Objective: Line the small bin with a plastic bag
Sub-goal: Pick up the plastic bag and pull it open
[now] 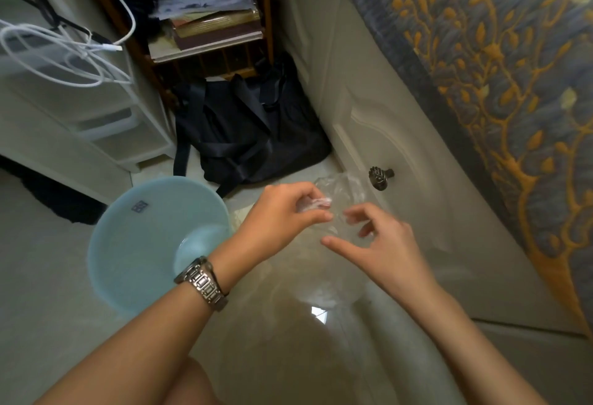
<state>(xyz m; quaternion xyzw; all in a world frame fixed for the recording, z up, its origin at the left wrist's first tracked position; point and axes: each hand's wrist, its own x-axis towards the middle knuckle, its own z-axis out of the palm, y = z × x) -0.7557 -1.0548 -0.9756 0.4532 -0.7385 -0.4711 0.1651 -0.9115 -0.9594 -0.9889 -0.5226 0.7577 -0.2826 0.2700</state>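
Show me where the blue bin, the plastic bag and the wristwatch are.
blue bin (pixel 128 244), head view, on its inner wall.
plastic bag (pixel 340 189), head view, on the crumpled clear film above the hands.
wristwatch (pixel 205 282), head view, on the metal band at the left wrist.

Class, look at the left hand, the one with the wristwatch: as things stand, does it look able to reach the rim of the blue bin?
Probably yes. The left hand is pinching the clear plastic bag just right of the blue bin, and nothing lies between them. The bin's open mouth faces up, though the hand is busy with the bag.
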